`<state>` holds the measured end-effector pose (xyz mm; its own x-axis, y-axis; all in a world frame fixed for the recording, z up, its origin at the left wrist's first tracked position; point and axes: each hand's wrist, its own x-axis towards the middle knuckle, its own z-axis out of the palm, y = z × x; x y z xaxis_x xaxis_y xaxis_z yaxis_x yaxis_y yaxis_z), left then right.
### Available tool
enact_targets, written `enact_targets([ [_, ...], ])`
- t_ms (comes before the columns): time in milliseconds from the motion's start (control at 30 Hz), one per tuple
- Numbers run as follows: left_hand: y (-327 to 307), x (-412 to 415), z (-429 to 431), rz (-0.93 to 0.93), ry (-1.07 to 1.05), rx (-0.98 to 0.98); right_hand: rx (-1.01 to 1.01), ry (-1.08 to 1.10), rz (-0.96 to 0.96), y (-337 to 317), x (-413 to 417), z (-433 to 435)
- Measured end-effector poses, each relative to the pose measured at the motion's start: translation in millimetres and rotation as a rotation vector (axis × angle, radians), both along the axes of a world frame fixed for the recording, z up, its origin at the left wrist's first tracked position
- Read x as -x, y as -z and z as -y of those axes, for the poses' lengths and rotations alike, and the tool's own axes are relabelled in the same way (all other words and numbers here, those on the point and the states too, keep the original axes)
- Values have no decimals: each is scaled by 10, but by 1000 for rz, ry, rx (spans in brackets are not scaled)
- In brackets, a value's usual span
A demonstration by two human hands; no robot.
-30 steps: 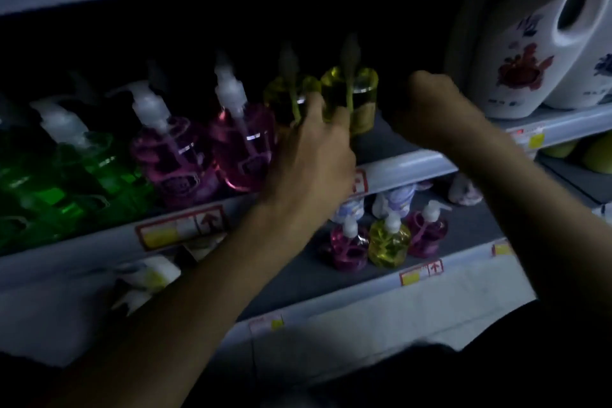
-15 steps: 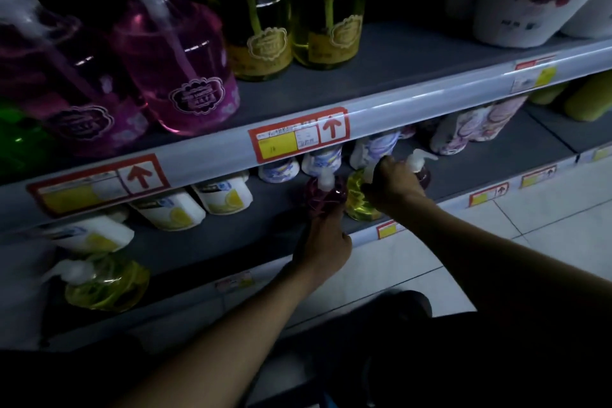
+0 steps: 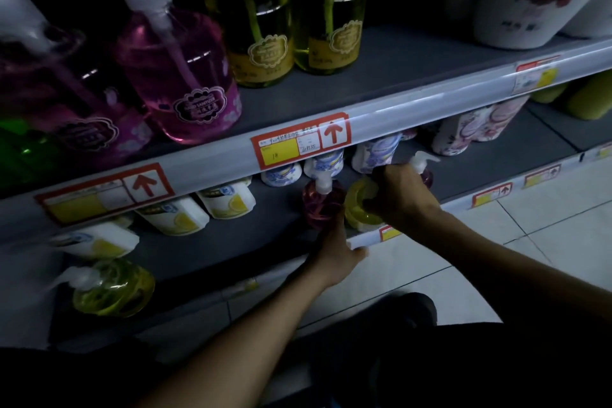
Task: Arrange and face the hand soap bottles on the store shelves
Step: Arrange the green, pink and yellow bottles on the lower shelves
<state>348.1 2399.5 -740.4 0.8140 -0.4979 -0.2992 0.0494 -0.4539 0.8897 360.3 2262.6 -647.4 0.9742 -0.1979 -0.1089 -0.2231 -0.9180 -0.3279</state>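
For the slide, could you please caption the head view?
Left hand steadies a small pink soap bottle while the right hand grips a yellow one on the lower shelf.

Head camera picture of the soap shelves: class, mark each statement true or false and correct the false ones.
1. The right hand grips the small yellow bottle on the lower shelf. True.
2. The left hand is up on the upper shelf. False: it is at the small pink bottle on the lower shelf.
3. Two yellow bottles stand upright on the upper shelf. True.
4. The price tag with the red arrow is blue. False: it is red and yellow.
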Motion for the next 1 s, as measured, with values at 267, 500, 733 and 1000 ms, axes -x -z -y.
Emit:
enact_targets([
  [267, -1132, 319, -273, -120, 82, 436, -114, -201, 60, -1359, 395, -131],
  [500, -1884, 305, -306, -132, 60, 647, -953, -426, -18, -2020, 475, 373],
  [733, -2384, 89, -139, -68, 87, 664, -1077, -416, -45, -2101, 421, 542],
  [1000, -2622, -38, -119, 68, 111, 497, -1079, -409, 166, -2142, 334, 484],
])
